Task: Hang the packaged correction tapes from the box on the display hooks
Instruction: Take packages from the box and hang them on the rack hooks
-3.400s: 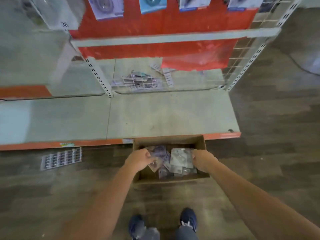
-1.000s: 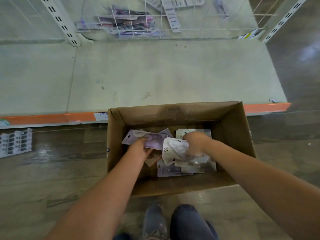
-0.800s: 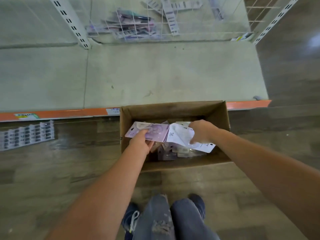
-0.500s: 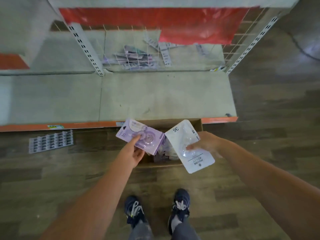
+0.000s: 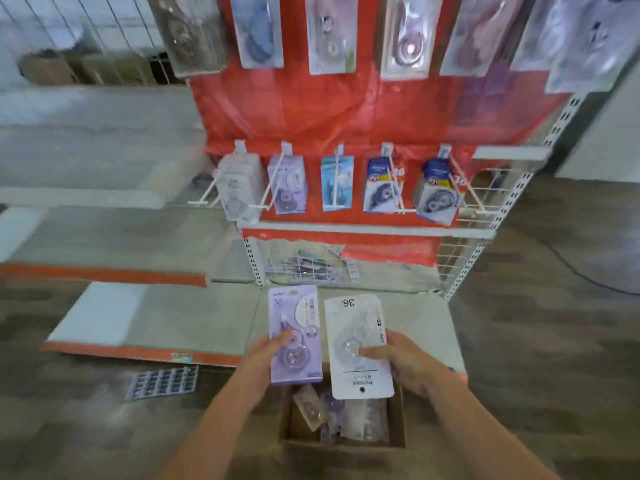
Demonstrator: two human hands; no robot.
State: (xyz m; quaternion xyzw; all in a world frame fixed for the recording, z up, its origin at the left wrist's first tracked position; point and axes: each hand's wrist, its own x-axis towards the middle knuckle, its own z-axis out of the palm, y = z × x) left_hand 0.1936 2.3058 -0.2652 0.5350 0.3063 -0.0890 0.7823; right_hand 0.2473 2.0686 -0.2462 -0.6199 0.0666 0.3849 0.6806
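Head view: red-backed rack point(image 5: 346, 112), hooks point(image 5: 273, 181) carrying hung packs; sticker sheet point(image 5: 162, 382) on floor. Box point(image 5: 346, 445) below hands, loose packs inside. Left hand point(image 5: 266, 355) grips purple pack point(image 5: 294, 336); right hand point(image 5: 405, 365) grips white pack point(image 5: 358, 346), "36" upside down. Both above box.

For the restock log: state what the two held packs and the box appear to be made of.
Purple pack: printed card with a clear glossy plastic blister, apparently.
White pack: white card, transparent blister that catches light.
Box: brown matte cardboard, flaps open.
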